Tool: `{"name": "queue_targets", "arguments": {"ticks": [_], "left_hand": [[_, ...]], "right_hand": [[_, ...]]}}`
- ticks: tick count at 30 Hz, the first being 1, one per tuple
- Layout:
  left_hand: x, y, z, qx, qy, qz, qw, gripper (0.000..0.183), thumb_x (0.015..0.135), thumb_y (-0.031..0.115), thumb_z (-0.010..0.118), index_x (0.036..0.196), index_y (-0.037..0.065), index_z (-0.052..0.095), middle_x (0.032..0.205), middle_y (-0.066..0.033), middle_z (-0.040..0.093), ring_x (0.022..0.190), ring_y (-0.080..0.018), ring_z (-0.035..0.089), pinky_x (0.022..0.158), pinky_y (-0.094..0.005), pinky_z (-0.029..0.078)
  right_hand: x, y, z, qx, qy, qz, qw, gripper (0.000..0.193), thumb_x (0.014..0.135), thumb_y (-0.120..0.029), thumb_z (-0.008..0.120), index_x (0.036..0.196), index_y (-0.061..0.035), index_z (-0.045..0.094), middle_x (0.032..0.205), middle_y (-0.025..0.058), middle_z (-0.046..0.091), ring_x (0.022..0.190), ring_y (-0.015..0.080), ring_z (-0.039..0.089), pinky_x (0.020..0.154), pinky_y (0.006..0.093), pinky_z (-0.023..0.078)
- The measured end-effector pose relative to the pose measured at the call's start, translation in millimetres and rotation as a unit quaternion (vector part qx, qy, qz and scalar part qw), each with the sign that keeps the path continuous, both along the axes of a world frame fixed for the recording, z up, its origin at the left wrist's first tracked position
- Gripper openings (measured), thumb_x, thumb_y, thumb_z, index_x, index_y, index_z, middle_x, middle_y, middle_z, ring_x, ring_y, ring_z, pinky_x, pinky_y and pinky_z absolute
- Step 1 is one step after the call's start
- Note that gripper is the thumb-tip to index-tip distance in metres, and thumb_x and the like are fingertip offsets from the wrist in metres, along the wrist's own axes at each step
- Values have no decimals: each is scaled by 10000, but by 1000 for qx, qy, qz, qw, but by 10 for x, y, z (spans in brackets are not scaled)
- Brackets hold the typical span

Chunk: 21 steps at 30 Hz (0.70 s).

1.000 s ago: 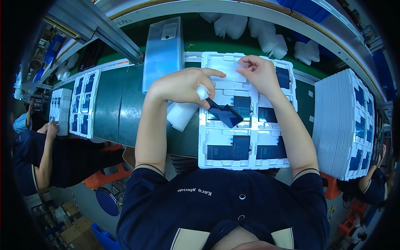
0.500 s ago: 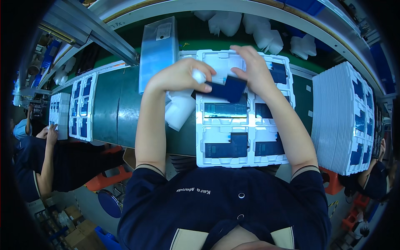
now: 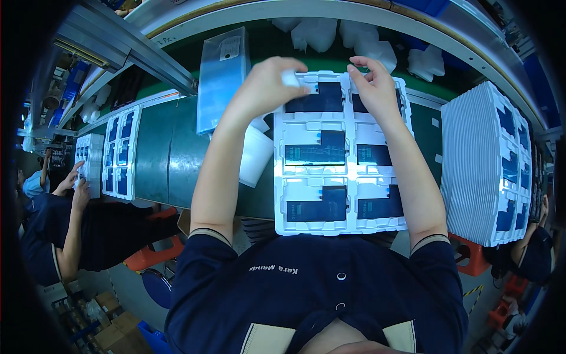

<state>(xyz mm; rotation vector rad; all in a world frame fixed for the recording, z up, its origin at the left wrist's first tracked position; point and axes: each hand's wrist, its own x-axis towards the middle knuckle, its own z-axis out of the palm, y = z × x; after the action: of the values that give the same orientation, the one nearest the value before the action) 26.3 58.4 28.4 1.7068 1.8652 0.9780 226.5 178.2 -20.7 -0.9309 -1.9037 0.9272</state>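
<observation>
Mostly glossy dark green worktop (image 3: 183,147), with a slanting grey metal post (image 3: 154,56) behind and a dark-clad co-worker (image 3: 41,242) off to the left. Nearby, a tall stack of white plastic trays (image 3: 469,171), an upright blue-tinted clear plastic sleeve (image 3: 218,82) and a white foam sheet (image 3: 256,156). In the way, right hand (image 3: 378,88), thumb and forefinger slightly apart, forearm across the right column; left hand (image 3: 266,87) at the upper-left corner, thumb and forefinger parted, small white wad (image 3: 289,78) against them, impossible to tell whether gripped. Flat, blue-black, L-shaped cells (image 3: 318,205), lying in compartments of a moulded white plastic tray (image 3: 312,228), top-left included.
</observation>
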Motion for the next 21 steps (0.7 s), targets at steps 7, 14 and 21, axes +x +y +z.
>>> {"name": "queue_targets", "arguments": {"ticks": [7,14,21], "left_hand": [[609,130,136,133,-551,5,824,320,922,173,602,1173,-18,549,958,-99,639,913,-175,633,787,-303,532],[1017,367,24,89,-613,46,784,365,875,228,696,1117,-12,566,1002,-150,648,925,-225,658,776,-366,564],[1207,567,-52,79,-651,8,755,342,913,244,644,1134,3,544,999,-142,633,923,-249,659,787,-406,563]], "right_hand": [[161,-298,455,-246,159,213,932,428,852,-277,710,1186,-42,581,1005,46,644,844,105,598,706,241,468],[557,-76,345,-187,147,128,963,287,880,-285,690,934,-3,702,831,78,683,746,122,624,707,254,475],[783,36,39,-151,116,105,976,326,907,-331,644,925,-15,718,821,57,680,743,105,593,710,263,466]]}}
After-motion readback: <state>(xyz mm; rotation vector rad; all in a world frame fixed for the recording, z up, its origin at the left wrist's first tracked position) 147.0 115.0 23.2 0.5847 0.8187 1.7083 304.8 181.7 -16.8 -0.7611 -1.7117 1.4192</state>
